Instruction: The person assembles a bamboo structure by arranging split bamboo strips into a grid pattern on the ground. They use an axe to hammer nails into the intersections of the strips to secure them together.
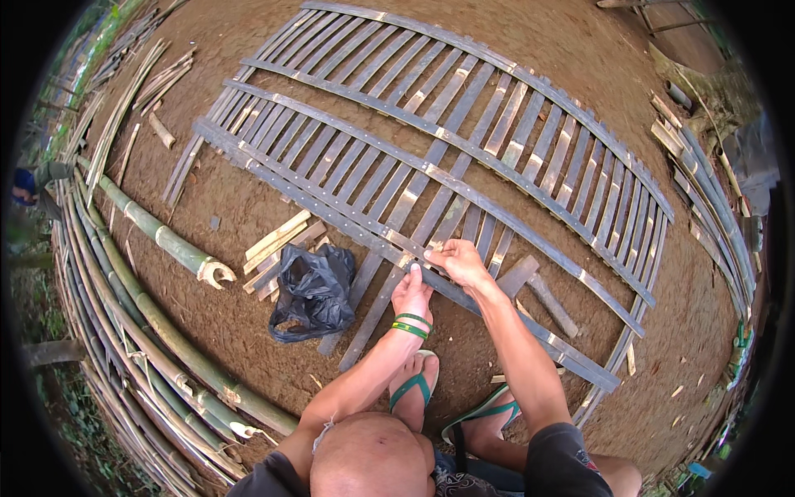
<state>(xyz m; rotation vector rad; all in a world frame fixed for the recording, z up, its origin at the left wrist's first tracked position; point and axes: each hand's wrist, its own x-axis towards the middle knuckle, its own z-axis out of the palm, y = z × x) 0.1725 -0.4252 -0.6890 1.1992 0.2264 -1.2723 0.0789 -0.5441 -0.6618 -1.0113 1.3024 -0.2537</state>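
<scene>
A large lattice of split bamboo slats (464, 189) lies on the ground before me, with long strips laid across many shorter ones. My left hand (411, 291) is closed at the near long bamboo slat (489, 303), its thumb upright against the strip. Just right of it, my right hand (460, 263) pinches with thumb and fingertips over the same strip; whatever is between them is too small to make out. A black plastic bag (311, 291) sits left of my left hand. Beyond my right wrist lies a tool with a wooden handle (552, 306) and a broad, blocky head.
Short split pieces (277, 242) are piled behind the bag. Long bamboo poles (178, 248) lie along the left, more bamboo lengths (704, 195) at the right. My sandalled feet (416, 389) rest close to the lattice's near edge. Part of another person (37, 182) shows at far left.
</scene>
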